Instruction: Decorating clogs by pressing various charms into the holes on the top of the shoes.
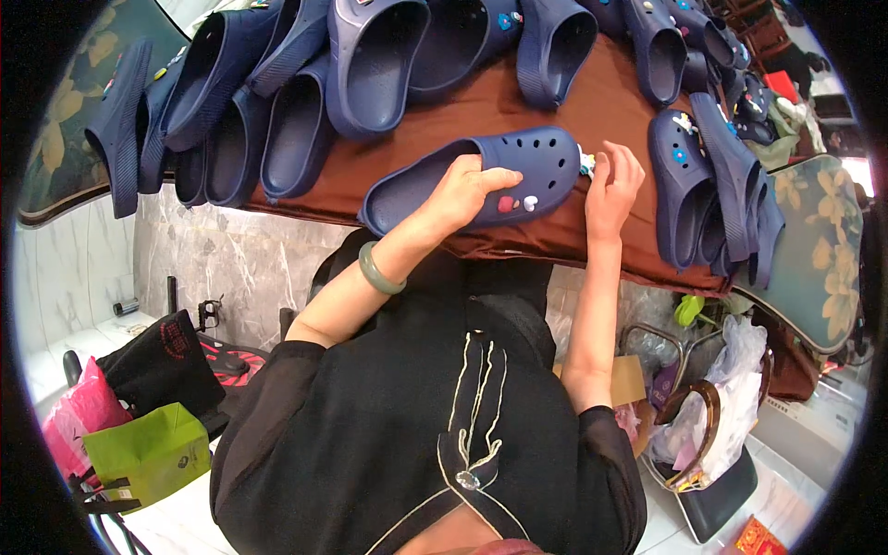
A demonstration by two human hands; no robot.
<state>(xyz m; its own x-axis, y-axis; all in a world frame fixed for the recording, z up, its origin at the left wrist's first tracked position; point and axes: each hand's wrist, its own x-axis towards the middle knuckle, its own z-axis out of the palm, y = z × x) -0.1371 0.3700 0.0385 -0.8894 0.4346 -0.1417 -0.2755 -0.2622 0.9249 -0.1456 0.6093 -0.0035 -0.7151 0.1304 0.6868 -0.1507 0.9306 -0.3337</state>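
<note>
Brown cloth table (518,102), front edge running left to right just above the torso. Pale marble wall and floor (83,268) at left, floral chair (819,250) at right.

On table centre: navy clog (472,180), lying on its side, toe toward right, heel toward left, close to front edge. Left hand (467,190) wrapped over clog's middle, thumb on upper, fingers curled shut around it; green bangle (379,270) on that wrist. Right hand (612,185) at clog's toe, fingertips pressed together pinching a small pale charm (585,163) against the toe. Red and white charms (516,203) already on clog's side.

Around: dense pile of navy clogs (305,83) along back and left, overlapping, some hanging past table's left end. Second stack (708,176) at right, just beside right hand, hanging over right front corner. More clogs (666,37) behind. Bare cloth only in a patch around held clog; tight both sides.

Below table: green bag (148,453), pink bag (79,412), black bag (162,361) at left on floor; open handbag (708,444) stuffed with white plastic at right.
</note>
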